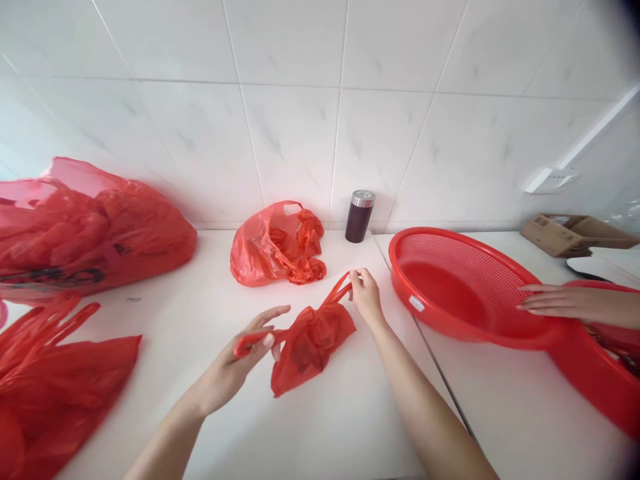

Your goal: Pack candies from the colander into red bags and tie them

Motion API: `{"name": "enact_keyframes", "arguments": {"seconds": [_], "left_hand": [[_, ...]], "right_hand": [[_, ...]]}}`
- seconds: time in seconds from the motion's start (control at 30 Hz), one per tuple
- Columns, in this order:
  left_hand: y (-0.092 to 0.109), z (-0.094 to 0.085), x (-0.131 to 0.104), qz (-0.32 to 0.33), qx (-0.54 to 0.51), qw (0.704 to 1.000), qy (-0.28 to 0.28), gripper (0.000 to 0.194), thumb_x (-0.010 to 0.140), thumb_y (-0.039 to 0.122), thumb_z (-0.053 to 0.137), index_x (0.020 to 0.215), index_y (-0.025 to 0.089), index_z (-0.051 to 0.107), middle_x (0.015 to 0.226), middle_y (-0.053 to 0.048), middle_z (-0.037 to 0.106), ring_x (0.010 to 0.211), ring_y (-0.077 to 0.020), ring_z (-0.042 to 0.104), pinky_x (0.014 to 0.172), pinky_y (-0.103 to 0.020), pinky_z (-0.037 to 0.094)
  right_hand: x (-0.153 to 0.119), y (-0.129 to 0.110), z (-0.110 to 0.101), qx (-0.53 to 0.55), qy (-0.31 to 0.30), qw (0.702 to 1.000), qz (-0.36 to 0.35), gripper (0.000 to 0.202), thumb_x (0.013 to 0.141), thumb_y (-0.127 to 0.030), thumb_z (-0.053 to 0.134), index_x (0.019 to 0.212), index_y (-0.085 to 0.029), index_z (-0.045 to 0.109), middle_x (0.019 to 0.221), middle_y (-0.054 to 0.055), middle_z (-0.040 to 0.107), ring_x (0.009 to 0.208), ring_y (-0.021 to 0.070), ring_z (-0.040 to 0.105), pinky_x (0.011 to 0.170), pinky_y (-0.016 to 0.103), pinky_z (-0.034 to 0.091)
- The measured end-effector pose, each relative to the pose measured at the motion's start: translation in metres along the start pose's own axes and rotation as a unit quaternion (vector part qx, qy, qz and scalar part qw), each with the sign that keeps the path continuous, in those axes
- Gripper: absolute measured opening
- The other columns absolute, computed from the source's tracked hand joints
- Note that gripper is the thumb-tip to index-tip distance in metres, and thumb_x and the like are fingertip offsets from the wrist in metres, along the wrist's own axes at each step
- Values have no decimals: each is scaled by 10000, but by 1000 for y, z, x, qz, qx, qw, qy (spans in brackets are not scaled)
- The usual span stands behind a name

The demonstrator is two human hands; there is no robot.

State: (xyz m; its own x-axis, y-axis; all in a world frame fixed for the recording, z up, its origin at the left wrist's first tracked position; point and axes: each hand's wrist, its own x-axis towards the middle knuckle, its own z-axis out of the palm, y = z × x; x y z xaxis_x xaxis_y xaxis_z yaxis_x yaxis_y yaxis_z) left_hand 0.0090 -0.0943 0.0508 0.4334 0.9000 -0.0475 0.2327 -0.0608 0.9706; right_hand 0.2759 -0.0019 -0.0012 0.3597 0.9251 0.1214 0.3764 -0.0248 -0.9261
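Note:
A small red plastic bag [314, 341] rests on the white table [320, 440] between my hands, its handles drawn apart. My left hand [245, 353] grips one handle between thumb and fingers, with the index finger stretched out. The other handle is pinched in the fingertips of my right hand [364, 291]. Whatever lies inside the bag shows only as a dark shape. Just behind it sits another red plastic bag [257, 250], its mouth open and crumpled red plastic within.
At left are a large full red bag [125, 233] and another red bag [75, 380]. A dark tumbler [359, 217] stands by the wall. On the right, another person's hand [555, 301] touches a red basket [450, 287]; a second basket [590, 380] and cardboard box [575, 235] are nearby.

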Motion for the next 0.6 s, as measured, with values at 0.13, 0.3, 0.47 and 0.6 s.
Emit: {"name": "enact_keyframes", "arguments": {"seconds": [0.13,0.3,0.47,0.6], "left_hand": [[8,10,18,18,-297,955,8,353,941,460,430,870,219,678,1069,-78,658,1146,-297,546,989,-424,418],[4,11,24,2,-378,922,82,274,907,406,539,932,190,705,871,-50,631,912,-204,606,767,-284,519],[-13,-2,10,-23,-342,929,135,249,800,369,702,985,202,697,852,-18,603,759,-137,572,668,-236,506],[-21,-5,-9,-56,-92,972,209,373,825,413,653,1150,232,624,1002,-53,625,938,-204,591,826,-314,492]], "right_hand": [[-14,-48,-18,129,-39,990,-46,288,887,-513,476,804,-237,476,524,-59,530,491,129,538,512,225,423],[-25,-69,-30,311,-55,947,-62,300,855,-498,591,795,-217,503,535,-53,564,469,96,518,473,198,395],[-26,-54,-22,348,-47,936,-30,327,815,-496,644,777,-199,514,562,-41,580,482,86,508,463,189,378],[-35,-51,-5,325,-107,940,-4,348,815,-520,640,782,-193,525,622,-19,612,513,92,521,479,199,393]]}}
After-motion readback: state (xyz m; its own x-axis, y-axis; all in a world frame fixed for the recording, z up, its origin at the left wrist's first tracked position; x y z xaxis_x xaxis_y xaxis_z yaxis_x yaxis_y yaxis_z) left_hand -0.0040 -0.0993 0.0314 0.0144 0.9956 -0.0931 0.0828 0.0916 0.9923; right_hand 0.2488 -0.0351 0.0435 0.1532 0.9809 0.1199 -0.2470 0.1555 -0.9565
